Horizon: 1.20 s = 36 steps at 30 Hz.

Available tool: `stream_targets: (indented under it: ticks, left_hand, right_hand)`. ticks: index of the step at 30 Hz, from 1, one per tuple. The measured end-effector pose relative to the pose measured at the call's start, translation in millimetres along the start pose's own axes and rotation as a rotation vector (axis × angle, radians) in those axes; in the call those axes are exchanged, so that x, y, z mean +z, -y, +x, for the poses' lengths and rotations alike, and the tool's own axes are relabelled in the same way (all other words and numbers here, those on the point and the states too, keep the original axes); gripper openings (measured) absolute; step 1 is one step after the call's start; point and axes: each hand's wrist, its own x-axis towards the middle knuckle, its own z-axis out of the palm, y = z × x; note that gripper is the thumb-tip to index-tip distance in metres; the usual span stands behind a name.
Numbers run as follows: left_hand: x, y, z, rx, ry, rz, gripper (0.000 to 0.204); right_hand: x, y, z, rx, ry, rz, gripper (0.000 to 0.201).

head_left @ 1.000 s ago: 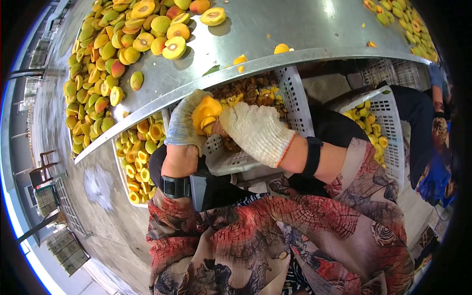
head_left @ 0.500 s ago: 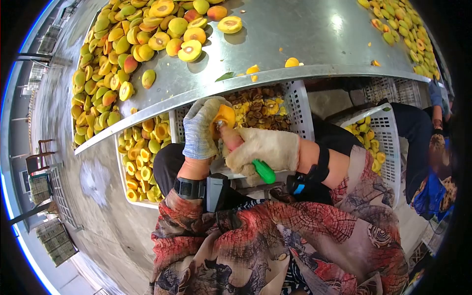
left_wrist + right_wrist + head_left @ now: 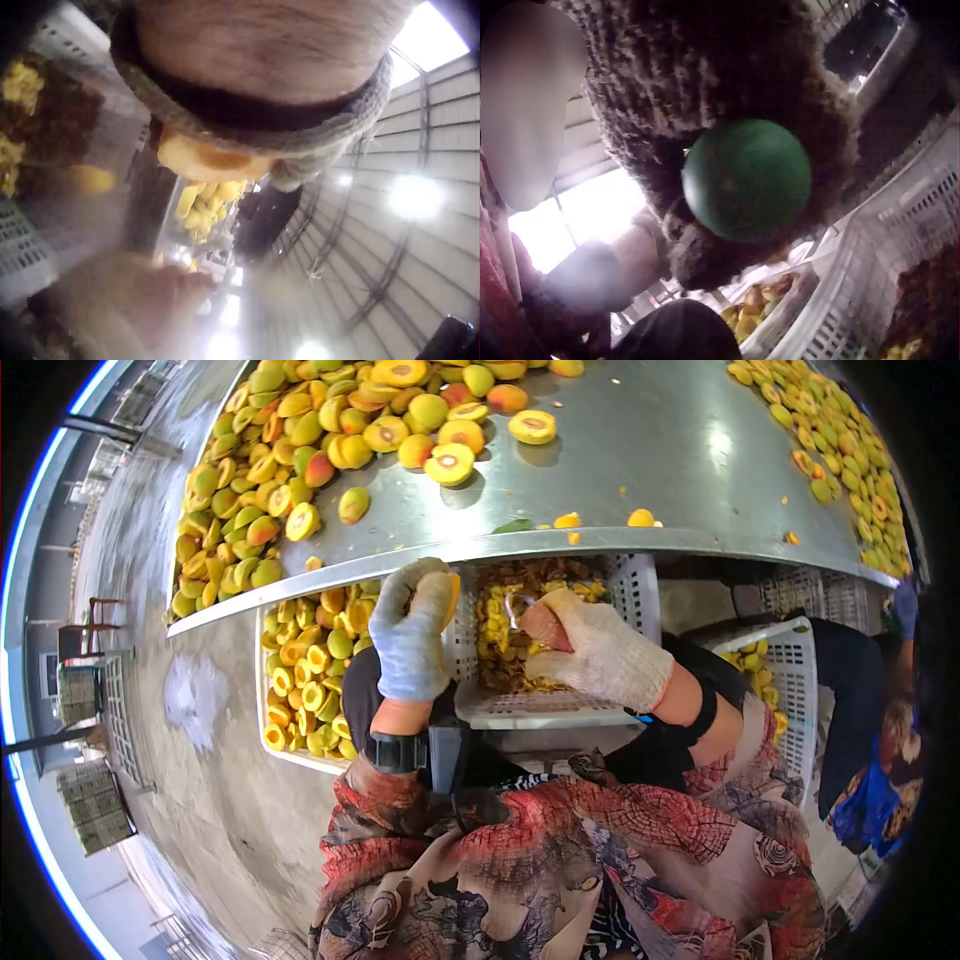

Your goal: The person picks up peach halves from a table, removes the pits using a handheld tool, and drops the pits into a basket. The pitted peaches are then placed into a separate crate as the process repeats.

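Note:
In the head view my left hand (image 3: 412, 635), in a pale knitted glove, grips a yellow peach half (image 3: 453, 600) near the table edge. That cut half (image 3: 214, 159) shows below the glove cuff in the left wrist view. My gloved right hand (image 3: 605, 650) holds a pitting tool, its metal tip (image 3: 516, 608) pointing toward the left hand, apart from the peach. The tool's rounded green handle (image 3: 748, 180) sticks out of the fist in the right wrist view. Beneath the right hand is a white crate (image 3: 545, 712) of brown pits and yellow scraps.
A metal table (image 3: 620, 450) carries a heap of halved peaches (image 3: 330, 445) at left and another pile (image 3: 830, 450) at right. A crate of peach halves (image 3: 315, 695) stands by the left knee. Another crate (image 3: 795, 670) and a person (image 3: 890, 720) are at right.
The hands were together at the peach half, with the tool tip at its cut face. My right hand has since drawn away to the right over the crate, still holding the tool.

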Motion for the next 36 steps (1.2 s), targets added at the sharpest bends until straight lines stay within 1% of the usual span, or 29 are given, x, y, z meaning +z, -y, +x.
stream_targets:
  ticks: [1, 3, 4, 5, 6, 7, 8, 9, 10, 11, 12, 13, 14, 16, 17, 19, 20, 22, 23, 25, 26, 27, 29, 30, 31, 32, 33, 35, 36]
  left_hand:
    - [-3.6, -6.7, -5.2, 0.072, -0.026, 0.126, 0.016]
    - [-29.3, -12.2, -3.6, 0.293, -0.062, 0.420, 0.019]
    - [-34.6, -22.3, -6.0, 0.175, -0.178, 0.186, 0.020]
    - [-58.1, -15.2, 4.4, 0.230, -0.310, 0.271, 0.021]
    - [-97.5, -10.3, 14.0, 0.281, -0.346, 0.676, 0.026]
    - [-119.8, -23.2, 13.2, 0.373, -0.400, 1.398, 0.032]
    - [-141.0, -21.6, 16.7, 0.296, -0.493, 1.483, 0.035]
    - [-156.1, -17.0, 22.8, 0.217, -0.586, 1.564, 0.038]
    - [-159.5, -19.8, 32.8, 0.223, -0.583, 1.564, 0.038]
    - [-159.6, -21.0, 46.4, 0.220, -0.460, 1.362, 0.040]
    - [-157.2, -20.6, 61.1, 0.214, -0.342, 1.156, 0.041]
    - [-143.2, -21.0, 79.5, 0.134, -0.311, 1.000, 0.044]
    - [-126.5, -22.1, 100.3, 0.111, -0.266, 0.947, 0.045]
    - [-101.9, -19.2, 140.9, 0.165, -0.096, 1.137, 0.052]
    - [-98.4, -7.2, 164.3, 0.211, -0.045, 1.248, 0.056]
    - [-89.8, 8.6, 192.6, 0.260, 0.078, 1.439, 0.057]
    - [-85.9, 12.2, 199.4, 0.268, 0.089, 1.432, 0.057]
    - [-78.1, 20.8, 210.0, 0.138, 0.182, 1.659, 0.054]
    - [-77.4, 23.0, 214.6, 0.140, 0.194, 1.658, 0.054]
    - [-93.4, 32.9, 227.7, 0.130, 0.185, 1.547, 0.051]
    - [-100.2, 37.6, 231.7, 0.084, 0.196, 1.486, 0.050]
    - [-95.6, 31.3, 225.3, 0.089, 0.203, 1.490, 0.050]
    - [-80.5, 7.6, 196.8, -0.283, -0.005, 0.207, 0.044]
    - [-75.3, -1.1, 181.4, -0.284, 0.002, 0.217, 0.044]
    - [-71.9, -8.6, 165.2, -0.318, 0.103, -0.094, 0.043]
    - [-68.1, -14.2, 150.9, -0.346, 0.202, -0.406, 0.042]
    - [-62.3, -17.0, 138.3, -0.344, 0.203, -0.400, 0.042]
    - [-50.7, -18.8, 114.4, -0.364, 0.298, -0.564, 0.044]
    - [-47.7, -20.0, 105.0, -0.386, 0.315, -0.605, 0.045]
  right_hand:
    - [2.9, -1.2, 1.2, -0.019, 0.006, 0.002, 0.039]
    - [10.1, -8.4, 3.8, -0.060, -0.106, 0.062, 0.040]
    - [9.0, -11.6, 4.7, -0.029, -0.065, 0.015, 0.042]
    - [8.6, -14.1, 5.0, -0.040, -0.067, 0.017, 0.042]
    - [8.7, -16.1, 3.9, -0.087, -0.067, -0.044, 0.042]
    - [9.6, -16.4, 3.4, -0.131, -0.068, -0.105, 0.042]
    - [6.5, -7.3, 3.8, -0.069, -0.042, -0.025, 0.040]
    - [6.5, -2.9, 4.5, -0.073, -0.048, -0.024, 0.040]
    - [7.5, 0.2, 4.4, -0.038, -0.032, -0.061, 0.038]
    - [8.9, 1.4, 4.0, 0.000, -0.012, -0.099, 0.036]
    - [14.9, -6.0, 5.3, 0.041, 0.001, -0.075, 0.035]
    - [15.4, -4.7, 6.3, 0.043, -0.003, -0.080, 0.035]
    - [15.8, -2.3, 8.2, 0.057, 0.002, -0.091, 0.035]
    - [16.1, -2.2, 12.8, 0.072, 0.022, -0.094, 0.038]
    - [15.2, -1.6, 14.7, 0.074, 0.012, -0.099, 0.038]
    - [12.7, 1.7, 18.8, 0.066, 0.043, -0.013, 0.039]
    - [7.2, 8.8, 20.9, 0.105, 0.095, -0.002, 0.035]
    - [6.1, 8.8, 23.3, 0.095, 0.076, 0.019, 0.034]
    - [6.8, 8.8, 22.9, 0.074, 0.070, 0.047, 0.033]
    - [6.5, 10.9, 24.2, 0.081, 0.057, 0.073, 0.031]
    - [3.6, 15.3, 24.8, 0.069, 0.042, 0.172, 0.030]
    - [1.1, 17.9, 25.5, 0.055, 0.026, 0.268, 0.030]
    - [2.5, 14.1, 27.6, 0.055, -0.009, 0.310, 0.030]
    - [4.2, 13.0, 27.7, 0.053, -0.033, 0.349, 0.030]
    - [5.2, 14.2, 27.5, 0.053, -0.040, 0.358, 0.030]
    - [6.2, 15.9, 27.7, 0.093, -0.032, 0.425, 0.031]
    - [6.5, 17.3, 27.5, 0.132, -0.021, 0.490, 0.032]
    - [7.3, 18.8, 25.3, 0.116, -0.035, 0.467, 0.033]
    - [8.0, 19.1, 24.2, 0.070, -0.074, 0.390, 0.034]
